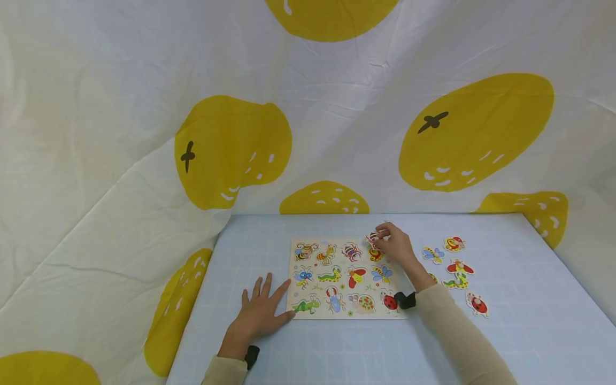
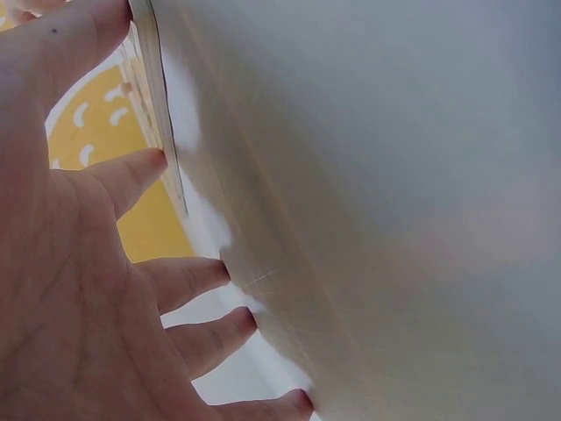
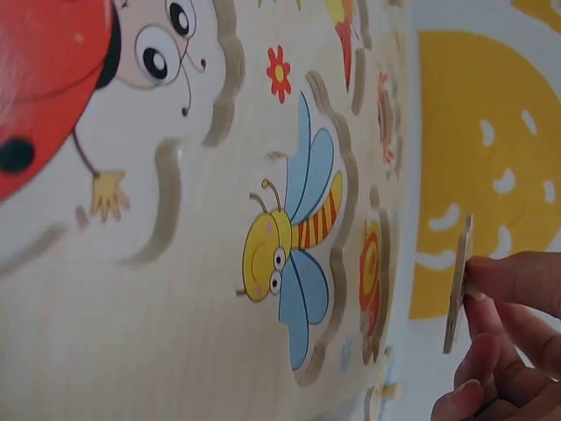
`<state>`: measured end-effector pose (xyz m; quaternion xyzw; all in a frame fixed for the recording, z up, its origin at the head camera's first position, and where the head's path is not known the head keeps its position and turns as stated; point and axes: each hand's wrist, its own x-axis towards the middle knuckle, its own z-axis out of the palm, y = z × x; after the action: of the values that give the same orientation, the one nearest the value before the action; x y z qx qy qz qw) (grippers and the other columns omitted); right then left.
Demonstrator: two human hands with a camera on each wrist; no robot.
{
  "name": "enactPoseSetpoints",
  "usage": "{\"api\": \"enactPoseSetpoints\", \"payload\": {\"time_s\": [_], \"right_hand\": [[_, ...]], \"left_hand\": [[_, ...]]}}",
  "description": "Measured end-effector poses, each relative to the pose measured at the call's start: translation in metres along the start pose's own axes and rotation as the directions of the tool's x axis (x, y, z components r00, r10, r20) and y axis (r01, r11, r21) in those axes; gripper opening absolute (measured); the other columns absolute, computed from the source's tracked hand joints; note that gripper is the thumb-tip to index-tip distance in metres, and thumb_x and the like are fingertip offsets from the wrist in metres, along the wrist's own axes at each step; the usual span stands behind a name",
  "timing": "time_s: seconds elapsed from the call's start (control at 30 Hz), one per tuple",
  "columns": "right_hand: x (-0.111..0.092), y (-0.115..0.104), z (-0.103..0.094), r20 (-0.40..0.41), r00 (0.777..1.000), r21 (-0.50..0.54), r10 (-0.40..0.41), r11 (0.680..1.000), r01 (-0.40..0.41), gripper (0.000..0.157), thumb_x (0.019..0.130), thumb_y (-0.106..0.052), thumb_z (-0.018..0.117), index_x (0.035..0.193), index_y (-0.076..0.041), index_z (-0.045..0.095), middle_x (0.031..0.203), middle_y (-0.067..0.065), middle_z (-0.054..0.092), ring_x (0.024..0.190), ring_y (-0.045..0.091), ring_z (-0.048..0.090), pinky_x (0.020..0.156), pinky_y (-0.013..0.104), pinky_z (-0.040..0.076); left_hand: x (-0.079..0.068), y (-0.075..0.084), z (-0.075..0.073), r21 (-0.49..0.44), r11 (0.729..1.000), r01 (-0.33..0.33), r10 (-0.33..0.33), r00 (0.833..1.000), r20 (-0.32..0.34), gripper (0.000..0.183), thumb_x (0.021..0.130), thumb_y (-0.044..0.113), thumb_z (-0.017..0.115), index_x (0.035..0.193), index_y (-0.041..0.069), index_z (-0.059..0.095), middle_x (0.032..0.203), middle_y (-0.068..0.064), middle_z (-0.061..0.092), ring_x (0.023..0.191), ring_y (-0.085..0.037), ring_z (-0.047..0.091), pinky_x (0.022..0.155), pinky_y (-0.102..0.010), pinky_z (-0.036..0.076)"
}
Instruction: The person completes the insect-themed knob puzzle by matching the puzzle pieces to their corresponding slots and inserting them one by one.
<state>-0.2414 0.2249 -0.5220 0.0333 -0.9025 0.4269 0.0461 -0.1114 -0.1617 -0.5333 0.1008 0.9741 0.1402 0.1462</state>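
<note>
A wooden peg puzzle board point(image 1: 337, 316) with cartoon insect cut-outs lies on the table. My left hand point(image 1: 261, 313) rests with fingers spread at its left edge; in the left wrist view the thumb and index fingertip touch the board's side point(image 2: 158, 96). My right hand point(image 1: 397, 243) pinches a spider puzzle piece point(image 1: 371, 239) over the board's far right corner. In the right wrist view that thin piece point(image 3: 458, 285) stands edge-on between thumb and fingers, apart from the board. Nearer that camera are the bee recess point(image 3: 316, 228) and the ladybug recess point(image 3: 53, 88).
Several loose pieces lie right of the board: a blue-winged insect point(image 1: 433, 255), a snail-like piece point(image 1: 454, 244), a red-winged insect point(image 1: 460, 267), a green caterpillar point(image 1: 455, 280) and a ladybug point(image 1: 477, 304). A white curtain with yellow fruit point(image 1: 337, 133) hangs behind the table.
</note>
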Motion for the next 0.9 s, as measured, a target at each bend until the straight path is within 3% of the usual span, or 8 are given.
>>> {"api": "enactPoseSetpoints", "payload": {"time_s": [0.47, 0.9], "right_hand": [[-0.003, -0.016, 0.024, 0.072, 0.996, 0.054, -0.054, 0.997, 0.05, 0.03, 0.092, -0.007, 0.07, 0.12, 0.0, 0.061, 0.1, 0.013, 0.065, 0.062, 0.016, 0.056, 0.054, 0.03, 0.046], [-0.002, -0.025, 0.041, 0.124, 0.992, 0.025, -0.02, 1.0, 0.017, 0.029, 0.092, -0.007, 0.07, 0.119, -0.004, 0.062, 0.101, 0.009, 0.065, 0.058, 0.017, 0.049, 0.054, 0.03, 0.042]], "left_hand": [[0.0, 0.0, 0.0, 0.011, 1.0, 0.003, -0.003, 1.0, -0.005, 0.079, 0.089, 0.062, 0.063, 0.157, 0.032, 0.034, 0.164, -0.02, 0.014, 0.148, -0.047, 0.007, 0.108, -0.076, 0.007], [0.001, -0.001, 0.002, 0.009, 1.0, 0.003, -0.003, 1.0, -0.002, 0.079, 0.089, 0.062, 0.063, 0.157, 0.032, 0.034, 0.164, -0.02, 0.014, 0.148, -0.047, 0.008, 0.108, -0.076, 0.008]]}}
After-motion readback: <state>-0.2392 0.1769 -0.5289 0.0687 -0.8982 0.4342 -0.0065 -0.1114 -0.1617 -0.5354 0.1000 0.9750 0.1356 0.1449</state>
